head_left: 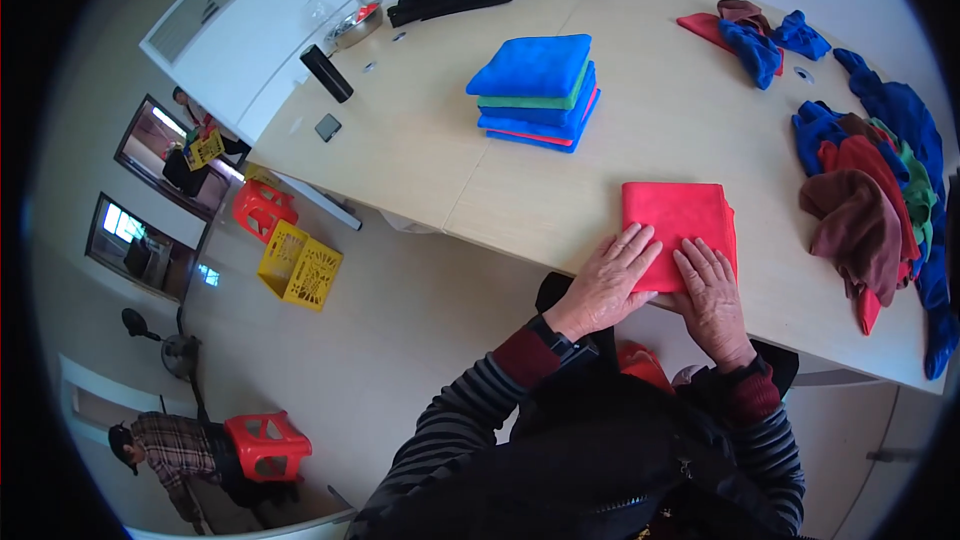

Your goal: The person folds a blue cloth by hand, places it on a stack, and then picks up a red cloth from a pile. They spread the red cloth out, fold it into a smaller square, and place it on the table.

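The left hand [606,280] and the right hand [713,292] are laid flat, fingers spread, on the folded red cloth [678,230] at the table [420,160] edge.

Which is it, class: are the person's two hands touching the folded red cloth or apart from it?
Touching: the head view shows the left hand and right hand lying flat on the folded red cloth.

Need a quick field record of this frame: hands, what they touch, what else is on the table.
left hand: flat, palm down on the folded red cloth
right hand: flat on the same cloth, near edge
folded stack: blue, green and red cloths, mid-table, apart from both hands
unfolded pile: mixed cloths, person's right
small pile: red, brown and blue cloths, far right
table: light wood
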Tool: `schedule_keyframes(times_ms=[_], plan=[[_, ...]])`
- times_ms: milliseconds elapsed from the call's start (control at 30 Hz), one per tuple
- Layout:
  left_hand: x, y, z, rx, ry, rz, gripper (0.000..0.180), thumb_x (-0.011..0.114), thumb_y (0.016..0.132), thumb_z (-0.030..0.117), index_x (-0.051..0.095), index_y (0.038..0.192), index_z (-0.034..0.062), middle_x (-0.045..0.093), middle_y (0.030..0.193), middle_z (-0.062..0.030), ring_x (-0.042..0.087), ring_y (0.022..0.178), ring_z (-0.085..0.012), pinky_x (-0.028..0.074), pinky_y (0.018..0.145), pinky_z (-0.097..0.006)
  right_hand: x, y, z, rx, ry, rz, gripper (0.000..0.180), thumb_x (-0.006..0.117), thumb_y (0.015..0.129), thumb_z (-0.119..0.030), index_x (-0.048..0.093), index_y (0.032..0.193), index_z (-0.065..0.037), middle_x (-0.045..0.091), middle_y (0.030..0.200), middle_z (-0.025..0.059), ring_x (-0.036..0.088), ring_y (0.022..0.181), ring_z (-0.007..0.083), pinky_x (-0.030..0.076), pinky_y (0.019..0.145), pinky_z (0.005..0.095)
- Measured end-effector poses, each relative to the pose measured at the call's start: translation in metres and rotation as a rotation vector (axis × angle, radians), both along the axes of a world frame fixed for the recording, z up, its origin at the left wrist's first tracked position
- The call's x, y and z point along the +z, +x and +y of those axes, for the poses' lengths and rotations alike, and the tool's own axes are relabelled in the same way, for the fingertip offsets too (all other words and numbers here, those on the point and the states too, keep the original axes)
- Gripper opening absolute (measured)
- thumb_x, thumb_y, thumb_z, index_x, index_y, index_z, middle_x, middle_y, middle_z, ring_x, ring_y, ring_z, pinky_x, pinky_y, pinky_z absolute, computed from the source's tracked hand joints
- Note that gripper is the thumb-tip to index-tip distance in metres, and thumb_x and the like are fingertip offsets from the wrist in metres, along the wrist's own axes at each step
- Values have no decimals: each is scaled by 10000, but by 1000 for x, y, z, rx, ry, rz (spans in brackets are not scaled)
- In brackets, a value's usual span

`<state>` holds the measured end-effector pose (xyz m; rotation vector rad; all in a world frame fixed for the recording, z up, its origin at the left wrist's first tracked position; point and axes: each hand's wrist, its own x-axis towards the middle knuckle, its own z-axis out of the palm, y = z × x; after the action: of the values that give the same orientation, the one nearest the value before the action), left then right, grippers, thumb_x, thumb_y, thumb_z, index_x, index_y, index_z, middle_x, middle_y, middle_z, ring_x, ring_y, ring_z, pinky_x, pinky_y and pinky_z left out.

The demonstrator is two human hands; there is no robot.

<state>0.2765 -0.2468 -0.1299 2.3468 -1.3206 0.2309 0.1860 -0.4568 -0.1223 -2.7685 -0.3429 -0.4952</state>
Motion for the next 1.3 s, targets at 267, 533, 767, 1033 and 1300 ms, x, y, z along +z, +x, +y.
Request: schedule_keyframes(times_ms=[267, 533, 767, 1033, 1300], plan=[[-8, -10, -19, 31, -48, -29, 670, 684, 913, 279, 455, 1451, -46, 398, 1550, -220, 319, 1489, -350, 301, 1211, -437, -6, -2, -20, 5, 0, -65, 573, 670, 826, -30, 545, 1385, -34, 530, 1450, 161, 491, 1352, 369, 401, 1138, 490], [-16, -11, -27, 89, 7, -150, 590, 624, 896, 155, 465, 1407, -93, 423, 1506, -274, 373, 1454, -381, 341, 1197, -425, -16, 3, -32, -82, -67, -70, 625, 603, 778, 81, 533, 1388, -34, 531, 1444, 162, 508, 1326, 370, 432, 1118, 469], [-15, -16, -31, 120, -35, -151, 510, 549, 903, 63, 477, 1378, -107, 430, 1478, -310, 401, 1429, -403, 378, 1177, -421, -24, 1, -35, -130, -59, -110, 710, 549, 734, 155, 504, 1416, -38, 511, 1470, 158, 488, 1353, 372, 428, 1132, 463], [-15, -19, -30, 140, 111, -235, 519, 525, 922, 100, 468, 1387, -124, 426, 1485, -312, 390, 1440, -404, 345, 1204, -424, -30, -6, -49, -127, -31, -66, 800, 535, 702, 189, 472, 1458, -61, 496, 1491, 151, 456, 1404, 359, 397, 1168, 432], [-12, -25, -30, 117, 153, -261, 549, 506, 929, 112, 446, 1414, -137, 398, 1503, -334, 356, 1458, -425, 300, 1230, -441, -34, -9, -56, -134, -29, -55, 840, 536, 690, 202, 459, 1479, -76, 493, 1498, 140, 458, 1405, 353, 404, 1164, 431]])
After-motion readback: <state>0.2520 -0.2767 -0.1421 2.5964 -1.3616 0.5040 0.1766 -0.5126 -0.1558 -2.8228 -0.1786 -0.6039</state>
